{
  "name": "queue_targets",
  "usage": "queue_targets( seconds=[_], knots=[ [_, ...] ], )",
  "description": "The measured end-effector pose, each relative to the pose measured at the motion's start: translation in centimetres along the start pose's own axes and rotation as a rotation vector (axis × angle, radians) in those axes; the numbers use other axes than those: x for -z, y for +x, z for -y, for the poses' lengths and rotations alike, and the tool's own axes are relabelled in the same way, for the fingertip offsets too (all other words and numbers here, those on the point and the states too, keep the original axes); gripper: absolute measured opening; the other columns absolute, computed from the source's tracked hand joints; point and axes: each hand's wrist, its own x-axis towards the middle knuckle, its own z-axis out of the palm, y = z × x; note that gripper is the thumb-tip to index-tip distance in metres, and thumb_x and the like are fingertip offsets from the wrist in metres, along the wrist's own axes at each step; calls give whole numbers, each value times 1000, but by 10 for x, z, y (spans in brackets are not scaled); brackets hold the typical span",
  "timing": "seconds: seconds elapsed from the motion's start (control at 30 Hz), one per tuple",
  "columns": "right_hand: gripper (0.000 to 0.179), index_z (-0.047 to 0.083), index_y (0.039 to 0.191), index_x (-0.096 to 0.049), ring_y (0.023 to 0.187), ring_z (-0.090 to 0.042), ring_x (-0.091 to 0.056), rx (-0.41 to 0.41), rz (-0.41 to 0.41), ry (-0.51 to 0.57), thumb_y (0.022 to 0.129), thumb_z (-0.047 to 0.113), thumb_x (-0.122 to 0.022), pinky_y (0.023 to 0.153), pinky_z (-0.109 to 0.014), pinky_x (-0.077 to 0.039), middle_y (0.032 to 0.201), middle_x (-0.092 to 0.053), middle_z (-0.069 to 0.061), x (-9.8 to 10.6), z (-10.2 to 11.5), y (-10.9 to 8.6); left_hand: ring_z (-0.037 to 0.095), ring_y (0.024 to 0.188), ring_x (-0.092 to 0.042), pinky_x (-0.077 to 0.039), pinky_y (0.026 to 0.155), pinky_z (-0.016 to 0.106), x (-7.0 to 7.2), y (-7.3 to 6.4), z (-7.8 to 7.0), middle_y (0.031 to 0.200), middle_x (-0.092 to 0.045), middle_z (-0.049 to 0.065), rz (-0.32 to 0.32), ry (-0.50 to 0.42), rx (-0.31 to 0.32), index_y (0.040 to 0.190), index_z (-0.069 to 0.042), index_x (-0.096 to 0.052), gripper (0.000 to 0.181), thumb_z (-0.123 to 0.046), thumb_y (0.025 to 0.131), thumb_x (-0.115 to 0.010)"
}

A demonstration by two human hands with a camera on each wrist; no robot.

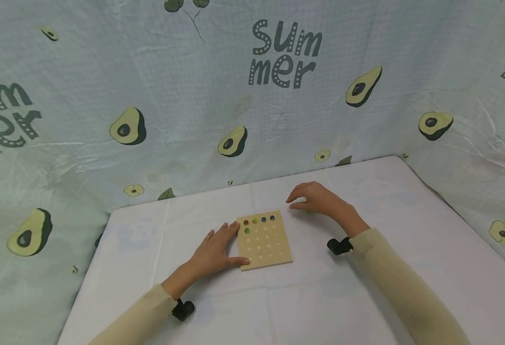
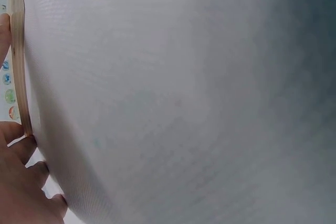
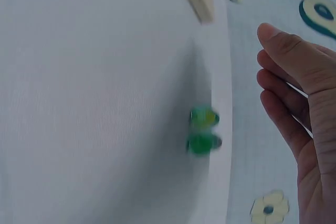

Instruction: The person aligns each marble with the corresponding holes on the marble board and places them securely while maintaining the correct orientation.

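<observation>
A square wooden board (image 1: 266, 244) with rows of small hollows lies on the table. Four-across at its far edge sit glass marbles, among them a reddish one (image 1: 246, 222), a yellow one (image 1: 255, 221) and blue ones; a green marble (image 1: 246, 231) starts the second row. My left hand (image 1: 212, 254) rests spread along the board's left side, thumb at the near corner and fingertips by the far one. Raised right of the board, my right hand (image 1: 317, 197) has loosely bent fingers and holds nothing. Beneath it, two green marbles (image 3: 203, 144) lie on the table, blurred in the right wrist view.
The table (image 1: 218, 306) has a white cloth over it. Behind it hangs a pale printed curtain (image 1: 183, 96) with avocados and lettering, which also runs down both sides. Each wrist wears a small black camera (image 1: 339, 246).
</observation>
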Motion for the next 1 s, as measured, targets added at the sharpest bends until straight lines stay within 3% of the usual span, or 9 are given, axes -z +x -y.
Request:
queue_targets(
  seconds=[0.13, 0.3, 0.6, 0.77, 1.0],
  knots=[
    [19, 10, 108, -80, 101, -21, -70, -72, 0, 0, 91, 19, -78, 87, -40, -57, 108, -75, -1, 11, -16, -15, 28, 155, -20, -13, 125, 56, 0, 1, 1, 167, -28, 3, -1, 2, -4, 162, -12, -28, 109, -66, 80, -76],
    [19, 8, 108, -80, 100, -23, -70, -102, -8, 0, 91, 15, -78, 87, -43, -58, 108, -76, -4, 19, -31, -27, 28, 155, -19, -12, 125, 55, 0, 3, 0, 167, -27, 3, 0, 3, -8, 162, -12, -27, 109, -66, 81, -75],
    [21, 9, 112, -79, 103, -23, -70, -187, 15, 65, 92, 16, -76, 89, -43, -57, 111, -75, -4, 12, -46, -36, 28, 155, -19, -12, 125, 54, -1, 2, 2, 167, -28, 4, 3, -4, 7, 162, -12, -28, 110, -66, 80, -76],
    [19, 9, 112, -79, 104, -23, -70, -194, 20, 109, 93, 15, -75, 90, -42, -57, 111, -76, -4, 8, -48, -35, 27, 155, -20, -12, 125, 54, 0, 1, 1, 166, -29, 4, -3, -25, 2, 162, -12, -28, 110, -66, 80, -76],
    [19, 11, 108, -81, 101, -20, -71, -131, 47, 119, 91, 5, -74, 87, -37, -58, 108, -76, -2, 8, -50, -33, 27, 156, -19, -11, 126, 54, 0, -1, 1, 166, -29, 4, 3, -24, 11, 162, -12, -28, 109, -66, 80, -76]
  ],
)
